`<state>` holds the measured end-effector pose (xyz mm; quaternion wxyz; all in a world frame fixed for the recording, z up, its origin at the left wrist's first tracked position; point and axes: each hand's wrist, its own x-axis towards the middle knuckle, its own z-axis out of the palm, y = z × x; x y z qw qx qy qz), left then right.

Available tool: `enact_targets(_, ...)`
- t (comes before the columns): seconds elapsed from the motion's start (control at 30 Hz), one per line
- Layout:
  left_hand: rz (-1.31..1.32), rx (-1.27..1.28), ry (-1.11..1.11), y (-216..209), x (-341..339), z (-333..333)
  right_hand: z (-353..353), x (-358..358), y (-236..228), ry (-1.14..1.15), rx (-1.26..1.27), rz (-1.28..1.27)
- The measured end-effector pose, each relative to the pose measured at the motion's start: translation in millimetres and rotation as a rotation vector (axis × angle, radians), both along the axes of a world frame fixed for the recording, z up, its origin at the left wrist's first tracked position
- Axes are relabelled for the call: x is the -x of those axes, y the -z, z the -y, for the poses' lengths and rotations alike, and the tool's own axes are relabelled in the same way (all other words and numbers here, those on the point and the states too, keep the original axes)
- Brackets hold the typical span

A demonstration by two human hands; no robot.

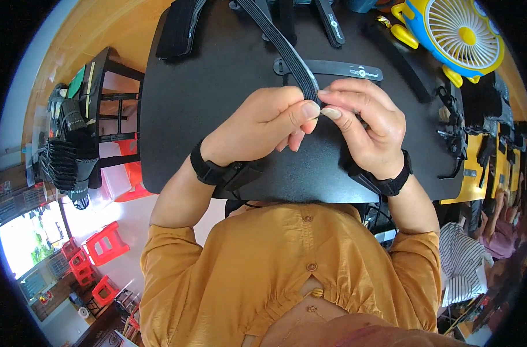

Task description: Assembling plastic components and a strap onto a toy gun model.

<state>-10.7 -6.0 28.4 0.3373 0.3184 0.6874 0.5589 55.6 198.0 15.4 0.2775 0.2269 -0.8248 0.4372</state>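
- Black table [205, 104] sits under both hands.
- Ribbed black strap [283, 49] runs far and a bit left from them.
- Left hand [269, 124] pinches its near end.
- Right hand [372, 124] has fingertips close together at its right side; grip unclear.

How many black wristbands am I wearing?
2: one wristband is around your left wrist, the other wristband around your right wrist. Each shows only in part.
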Motion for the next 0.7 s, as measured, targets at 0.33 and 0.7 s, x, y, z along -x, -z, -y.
enact_targets(0.33, -0.424, -0.139, 0.302, 9.9, -13.9, -11.5, 1.2, 6.7, 9.7, 0.119, -0.015, 0.048)
enact_targets(0.7, -0.008, -0.106, -0.225, -6.8, -14.2, -2.8, 4.3, -7.6, -3.4, -0.084, 0.152, 0.309)
